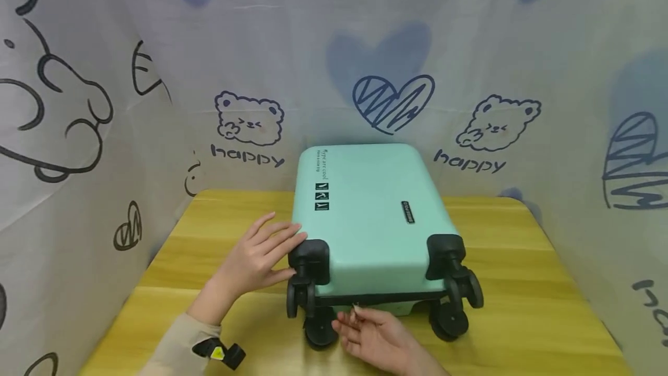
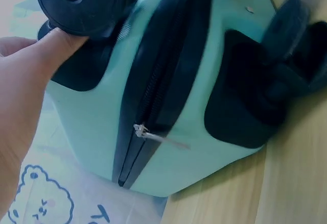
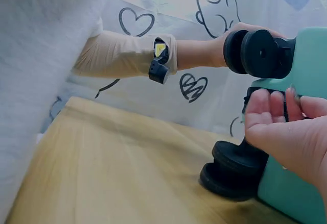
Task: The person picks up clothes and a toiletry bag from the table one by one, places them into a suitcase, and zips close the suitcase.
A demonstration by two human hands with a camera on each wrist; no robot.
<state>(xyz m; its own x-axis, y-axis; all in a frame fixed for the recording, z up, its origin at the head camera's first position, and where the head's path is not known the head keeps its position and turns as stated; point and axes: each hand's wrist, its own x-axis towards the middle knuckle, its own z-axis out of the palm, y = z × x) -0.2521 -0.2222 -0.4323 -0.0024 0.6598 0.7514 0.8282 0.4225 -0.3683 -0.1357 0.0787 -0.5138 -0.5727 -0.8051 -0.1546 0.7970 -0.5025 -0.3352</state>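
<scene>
A mint-green suitcase (image 1: 370, 190) lies flat on the table, its wheeled end toward me. My left hand (image 1: 258, 254) rests on its near left corner, fingers stretched over the top shell and thumb against the black wheel housing (image 2: 79, 68). At the middle of the wheeled end is my right hand (image 1: 378, 338), palm up with curled fingers. Its thumb and forefinger meet by the black zipper band (image 1: 381, 298); whether they pinch anything is too small to tell. On the left side, a metal zipper pull (image 2: 166, 141) sticks out from its slider, free of both hands.
Black caster wheels (image 1: 319, 329) jut from the near corners, the lower ones by the wooden tabletop (image 1: 516, 283). A printed cloth (image 1: 302, 62) with hearts and bears hangs behind and at both sides. A camera strap (image 1: 219, 353) circles my left wrist.
</scene>
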